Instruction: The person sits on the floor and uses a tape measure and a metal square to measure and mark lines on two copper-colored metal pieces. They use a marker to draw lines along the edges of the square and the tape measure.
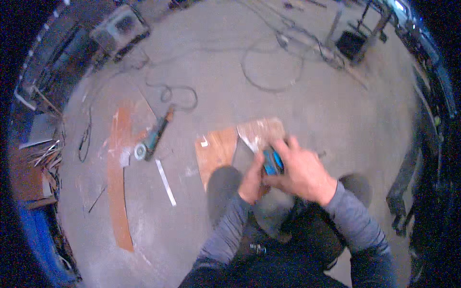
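Both hands meet in front of my knees around a small blue and dark object (272, 163), whose exact kind I cannot make out. My left hand (253, 178) grips it from the left side. Over its right side and top, my right hand (305, 170) is closed with bent fingers. Just beyond the hands lie two flat brown pieces, a plain board (216, 146) with a small white patch and a paler, scuffed piece (264, 132). Their lower parts are partly hidden by my knee and hands.
To the left, an angle grinder (154, 138) with a green body rests on the floor beside a long brown strip (118, 192) and a narrow white strip (166, 182). Cables (247, 72) loop across the far floor. A boxy machine (120, 31) stands far left, scraps (45, 158) nearer.
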`<state>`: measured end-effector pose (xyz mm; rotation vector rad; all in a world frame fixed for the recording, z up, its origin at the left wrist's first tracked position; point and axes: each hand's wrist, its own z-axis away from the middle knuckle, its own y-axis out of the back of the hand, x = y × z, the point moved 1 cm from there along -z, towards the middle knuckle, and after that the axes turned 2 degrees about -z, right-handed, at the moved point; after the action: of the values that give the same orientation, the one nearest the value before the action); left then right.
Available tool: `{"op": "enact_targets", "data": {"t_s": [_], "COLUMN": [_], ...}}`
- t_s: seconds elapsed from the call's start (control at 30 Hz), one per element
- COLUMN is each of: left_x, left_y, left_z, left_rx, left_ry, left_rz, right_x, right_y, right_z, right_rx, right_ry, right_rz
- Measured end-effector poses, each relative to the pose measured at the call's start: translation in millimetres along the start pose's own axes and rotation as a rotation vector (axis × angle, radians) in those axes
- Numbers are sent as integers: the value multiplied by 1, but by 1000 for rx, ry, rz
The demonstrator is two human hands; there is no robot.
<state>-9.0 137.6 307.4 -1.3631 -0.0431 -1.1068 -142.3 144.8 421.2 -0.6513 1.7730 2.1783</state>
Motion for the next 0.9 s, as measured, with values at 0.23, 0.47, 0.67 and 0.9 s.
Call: {"op": "enact_targets", "data": {"t_s": [0.23, 0.47, 0.67, 0.9], "left_x": [-30, -59, -79, -82], "left_y": [30, 55, 48, 41], "left_z": [-24, -28, -42, -51], "left_rx": [-20, -82, -304, -144], "left_ry": [83, 134, 159, 2], "left_rz": [108, 128, 230, 348], "right_x": [16, 23, 38, 38], "right_y": [9, -6, -13, -15], "right_z": [-2, 0, 4, 3], "right_rx": [-13, -128, -225, -96], "right_ry": [21, 5, -28, -86], "right_rz": [-132, 1, 71, -39]}}
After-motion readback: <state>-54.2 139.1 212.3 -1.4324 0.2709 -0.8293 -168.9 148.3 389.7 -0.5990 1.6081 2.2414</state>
